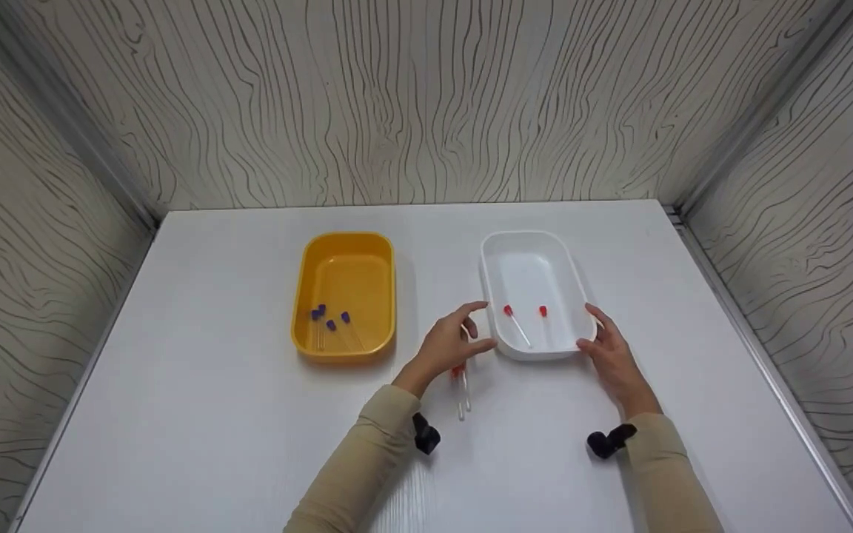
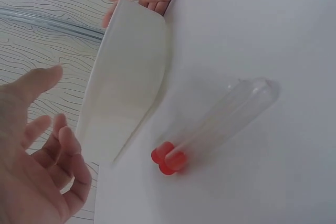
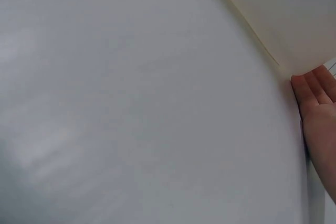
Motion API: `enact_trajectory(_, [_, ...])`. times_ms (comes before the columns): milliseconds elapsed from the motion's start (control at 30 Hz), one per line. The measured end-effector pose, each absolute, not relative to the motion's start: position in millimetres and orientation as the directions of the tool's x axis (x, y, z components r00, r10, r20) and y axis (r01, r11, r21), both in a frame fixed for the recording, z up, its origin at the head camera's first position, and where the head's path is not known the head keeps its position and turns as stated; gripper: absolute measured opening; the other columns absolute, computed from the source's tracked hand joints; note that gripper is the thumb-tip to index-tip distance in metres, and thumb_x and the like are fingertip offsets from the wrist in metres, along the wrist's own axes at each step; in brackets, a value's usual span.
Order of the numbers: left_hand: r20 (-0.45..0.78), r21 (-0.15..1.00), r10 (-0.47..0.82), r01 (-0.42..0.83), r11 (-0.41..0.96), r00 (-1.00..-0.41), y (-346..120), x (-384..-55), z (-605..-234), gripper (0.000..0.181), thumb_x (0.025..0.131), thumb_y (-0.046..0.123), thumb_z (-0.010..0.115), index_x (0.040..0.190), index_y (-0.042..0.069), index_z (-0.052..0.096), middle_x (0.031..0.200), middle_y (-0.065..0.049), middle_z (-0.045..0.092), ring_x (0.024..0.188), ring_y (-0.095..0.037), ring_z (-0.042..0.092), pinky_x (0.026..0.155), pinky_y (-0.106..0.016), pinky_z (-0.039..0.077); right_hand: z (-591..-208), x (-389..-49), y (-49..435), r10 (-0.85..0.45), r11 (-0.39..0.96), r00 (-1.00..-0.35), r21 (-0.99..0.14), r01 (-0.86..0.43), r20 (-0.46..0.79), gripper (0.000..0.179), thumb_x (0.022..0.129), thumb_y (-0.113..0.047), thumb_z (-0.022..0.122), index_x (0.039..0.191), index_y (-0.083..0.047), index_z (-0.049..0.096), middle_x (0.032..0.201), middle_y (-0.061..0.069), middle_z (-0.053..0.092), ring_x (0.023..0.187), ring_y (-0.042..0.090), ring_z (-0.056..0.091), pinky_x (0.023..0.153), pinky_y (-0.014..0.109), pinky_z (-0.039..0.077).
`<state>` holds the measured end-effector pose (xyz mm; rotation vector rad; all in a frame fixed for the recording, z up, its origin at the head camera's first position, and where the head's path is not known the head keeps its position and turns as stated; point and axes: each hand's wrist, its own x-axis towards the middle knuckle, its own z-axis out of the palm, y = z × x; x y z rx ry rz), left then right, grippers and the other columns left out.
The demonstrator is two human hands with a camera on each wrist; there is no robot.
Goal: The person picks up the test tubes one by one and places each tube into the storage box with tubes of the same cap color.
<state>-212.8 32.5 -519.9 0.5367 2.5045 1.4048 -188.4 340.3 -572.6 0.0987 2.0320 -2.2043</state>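
Note:
A white tray stands right of centre, with two red-capped clear tubes inside. My right hand holds its near right corner, thumb at the front and a finger along the side; in the right wrist view, the fingers meet the tray's lower edge. Beside the tray's left wall is my left hand, thumb and index finger spread, other fingers loosely bent, holding nothing. More red-capped clear tubes lie together on the table below the left hand, partly hidden by it in the head view.
A yellow tray stands to the left, holding several purple-capped clear tubes near its front end. The white table is bounded by wood-patterned panels at the back and both sides.

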Motion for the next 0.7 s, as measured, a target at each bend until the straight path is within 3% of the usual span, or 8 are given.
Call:
enact_trajectory(367, [-0.040,0.869,0.435,0.183,0.460,-0.899,15.9,-195.5,-530.6,0.062,0.083,0.027,0.075,0.137,0.013,0.050,0.087,-0.004,0.060,0.065,-0.004,0.046,0.059,-0.015,0.038,-575.3,-189.5,342.4,-0.052,-0.051,-0.986,-0.986,0.158,-0.156,0.073,0.094,0.000,0.054,0.154,-0.022,0.017,0.165,0.012,0.009,0.148,0.029,0.019,0.096,0.005,0.042])
enact_trajectory(700, [-0.029,0.883,0.468,0.197,0.426,-0.883,7.8,-176.6,-542.1,0.062,0.081,0.025,0.077,0.135,0.007,0.051,0.087,-0.016,0.064,0.069,-0.005,0.044,0.062,-0.014,0.036,-575.2,-188.6,343.1,-0.071,-0.065,-0.987,-0.987,0.146,-0.141,0.073,0.095,0.000,0.052,0.154,-0.022,0.017,0.165,0.011,0.006,0.149,0.030,0.017,0.097,0.005,0.042])
